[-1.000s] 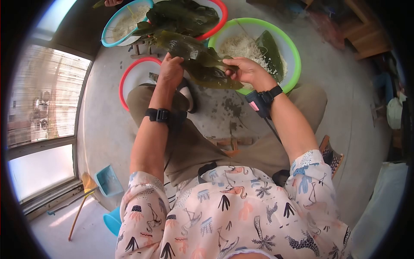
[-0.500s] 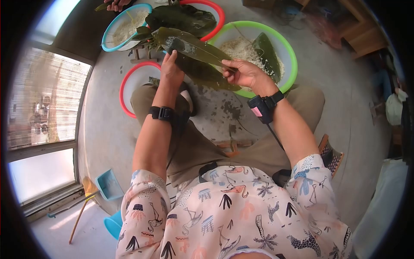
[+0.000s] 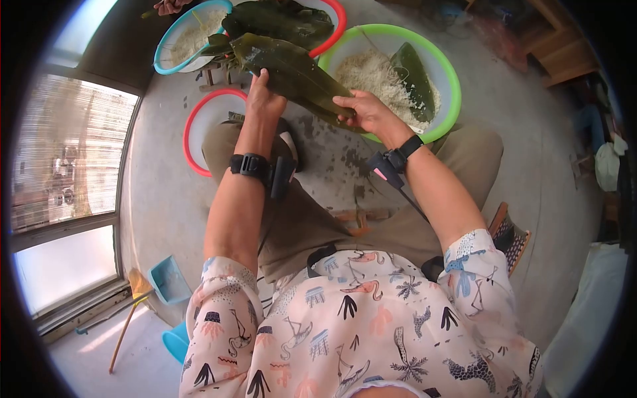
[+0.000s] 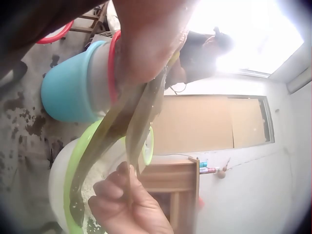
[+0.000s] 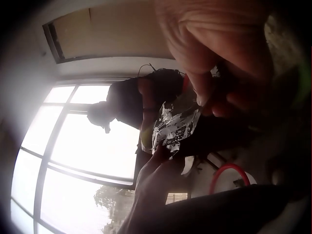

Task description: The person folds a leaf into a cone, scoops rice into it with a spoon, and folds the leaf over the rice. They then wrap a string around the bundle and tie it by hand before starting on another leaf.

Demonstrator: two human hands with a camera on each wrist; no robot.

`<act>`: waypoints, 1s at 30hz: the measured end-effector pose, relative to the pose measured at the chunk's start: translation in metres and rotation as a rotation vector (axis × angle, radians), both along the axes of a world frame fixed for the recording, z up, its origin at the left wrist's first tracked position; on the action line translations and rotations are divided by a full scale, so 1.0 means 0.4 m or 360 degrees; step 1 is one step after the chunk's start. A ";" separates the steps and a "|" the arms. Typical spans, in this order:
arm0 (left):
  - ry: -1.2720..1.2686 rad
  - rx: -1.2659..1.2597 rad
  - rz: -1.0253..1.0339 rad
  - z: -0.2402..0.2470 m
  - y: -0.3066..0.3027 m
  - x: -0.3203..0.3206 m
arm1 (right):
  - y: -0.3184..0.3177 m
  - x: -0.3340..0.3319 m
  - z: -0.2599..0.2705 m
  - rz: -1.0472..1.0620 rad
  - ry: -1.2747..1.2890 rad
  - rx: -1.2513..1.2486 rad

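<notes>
Long green bamboo leaves (image 3: 292, 76), wet and overlapping, stretch between both hands. My left hand (image 3: 265, 101) grips their left part, thumb on top. At the right end, my right hand (image 3: 371, 111) pinches them between thumb and fingers. In the left wrist view the leaves (image 4: 141, 117) slope up from the pinching right hand (image 4: 126, 202). The right wrist view shows a glossy leaf surface (image 5: 173, 126) between the hands. Just beyond the right hand stands a green-rimmed basin (image 3: 453, 79) with white rice (image 3: 368, 73) and another leaf (image 3: 413, 76) in it.
A red-rimmed basin (image 3: 340, 26) piled with leaves stands ahead, beside a blue-rimmed basin (image 3: 161, 52) of rice. Another red-rimmed container (image 3: 192, 132) is by the left knee. Another person's hand (image 3: 171, 6) shows at the top left. A dustpan (image 3: 171, 278) lies lower left.
The leaves, spread apart in the earlier frames, now lie over one another as a single broad strip. My right hand has moved slightly left and still holds their end.
</notes>
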State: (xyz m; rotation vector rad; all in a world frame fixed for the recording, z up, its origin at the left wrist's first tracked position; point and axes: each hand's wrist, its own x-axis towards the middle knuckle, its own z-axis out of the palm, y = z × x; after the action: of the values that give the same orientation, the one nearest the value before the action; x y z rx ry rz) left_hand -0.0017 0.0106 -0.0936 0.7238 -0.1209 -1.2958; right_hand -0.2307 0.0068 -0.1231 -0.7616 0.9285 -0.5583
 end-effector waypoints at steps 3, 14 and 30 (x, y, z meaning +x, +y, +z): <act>0.0012 -0.0007 0.0007 0.002 0.002 -0.003 | 0.004 0.000 0.002 -0.0007 -0.0019 -0.0005; 0.0131 -0.0083 0.0037 -0.012 -0.004 -0.002 | -0.004 -0.017 0.002 -0.0006 0.0102 -0.0064; -0.0016 -0.0460 -0.0316 0.134 -0.002 -0.059 | -0.010 -0.149 0.079 0.0445 0.0507 -0.0305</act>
State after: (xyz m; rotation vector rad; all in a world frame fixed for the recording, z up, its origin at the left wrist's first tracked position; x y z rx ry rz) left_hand -0.0253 0.0097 -0.0400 0.4788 -0.3883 -1.4267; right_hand -0.2904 0.0029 -0.0916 -1.1568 1.0470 -0.2848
